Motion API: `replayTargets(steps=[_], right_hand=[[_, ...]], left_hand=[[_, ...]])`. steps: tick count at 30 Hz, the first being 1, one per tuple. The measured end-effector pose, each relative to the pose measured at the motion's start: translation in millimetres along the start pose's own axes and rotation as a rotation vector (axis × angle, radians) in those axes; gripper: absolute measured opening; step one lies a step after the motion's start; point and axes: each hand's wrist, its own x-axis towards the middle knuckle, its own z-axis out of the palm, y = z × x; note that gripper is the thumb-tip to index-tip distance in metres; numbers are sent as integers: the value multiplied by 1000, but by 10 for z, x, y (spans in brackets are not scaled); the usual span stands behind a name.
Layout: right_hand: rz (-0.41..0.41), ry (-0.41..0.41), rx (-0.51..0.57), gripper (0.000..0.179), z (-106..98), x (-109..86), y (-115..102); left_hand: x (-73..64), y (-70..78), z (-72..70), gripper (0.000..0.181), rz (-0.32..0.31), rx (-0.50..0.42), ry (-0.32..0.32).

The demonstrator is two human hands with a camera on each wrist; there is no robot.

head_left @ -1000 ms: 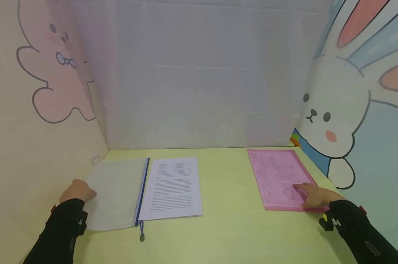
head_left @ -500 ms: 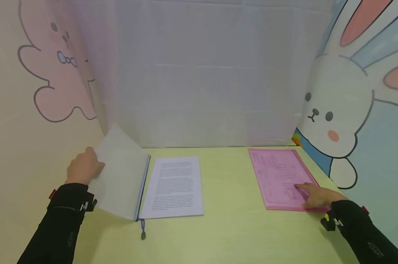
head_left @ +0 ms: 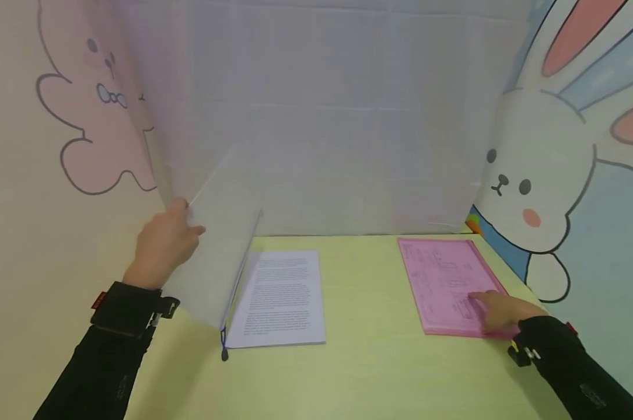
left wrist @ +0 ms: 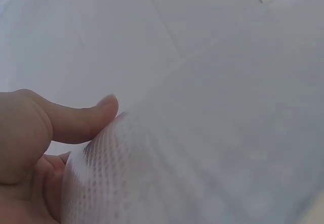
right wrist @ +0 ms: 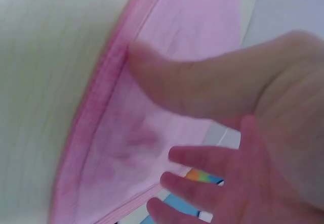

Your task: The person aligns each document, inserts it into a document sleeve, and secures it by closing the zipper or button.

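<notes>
A translucent white zip pouch (head_left: 216, 256) is lifted at a tilt on the left side of the table. My left hand (head_left: 161, 245) pinches its left edge; the left wrist view shows the thumb over a fine mesh-textured surface (left wrist: 109, 158). Along the pouch's right side runs a zip, its dark puller (head_left: 224, 353) hanging at the lower end. Beside it lies a stack of printed paper (head_left: 279, 303), partly overlapped by the pouch. My right hand (head_left: 505, 312) rests on a pink zip pouch (head_left: 437, 280) with printed sheets showing through, its thumb near the bordered edge.
The pale yellow table (head_left: 369, 373) carries these things. A white sheet (head_left: 321, 116) hangs behind it. Walls with cartoon drawings stand close on both sides, a pink figure (head_left: 111, 140) left and a white rabbit (head_left: 537, 175) right.
My left hand has raised the translucent pouch's left edge off the table, moving up and to the right, so the pouch now stands tilted. My right hand stays on the pink pouch.
</notes>
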Motion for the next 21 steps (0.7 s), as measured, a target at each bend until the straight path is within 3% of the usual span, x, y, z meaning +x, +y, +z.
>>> replayTargets(steps=[3, 6, 10, 14, 17, 21], right_hand=[[-56, 70, -64, 56, -22, 19, -179], [-108, 150, -45, 55, 9, 81, -408], [-150, 198, 156, 69, 90, 163, -800], [-283, 208, 369, 72, 117, 188, -1246], [-380, 189, 514, 69, 149, 201, -1541], [-431, 147, 780, 67, 182, 280, -1849]], left_hand=[[-5, 155, 3, 45, 37, -58, 22], [-11, 312, 20, 43, 80, -123, 44], [-5, 499, 80, 39, 145, -220, 92], [12, 639, 241, 37, 226, -306, 184], [22, 719, 378, 35, 282, -364, 245], [28, 834, 541, 33, 340, -429, 287]])
